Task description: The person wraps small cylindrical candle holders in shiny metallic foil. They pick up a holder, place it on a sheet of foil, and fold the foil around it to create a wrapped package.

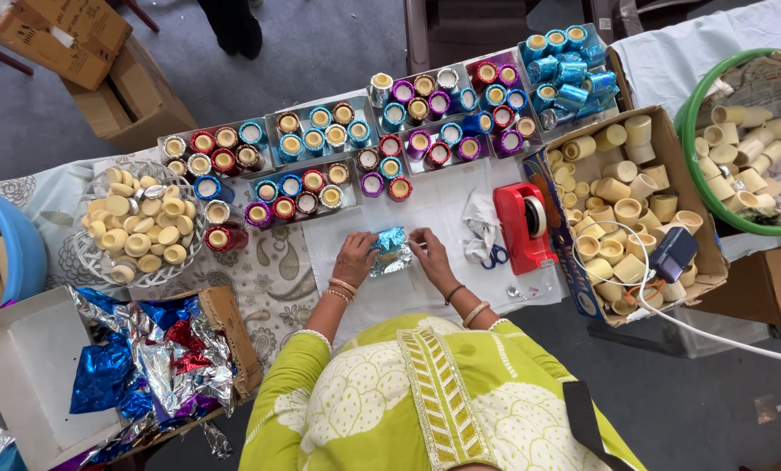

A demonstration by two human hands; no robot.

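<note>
While both hands press a blue foil-wrapped cup on the white sheet at the table's middle, the left hand pinching its near edge and the right hand gripping the other side, the thin foil could tear or spring loose if the fingers slip. One red tape dispenser stands just beside the right hand, with one pair of blue-handled scissors near it. Roughly forty finished foil cups fill the trays behind, though glare blurs the count. One white basket holds bare cups.
</note>
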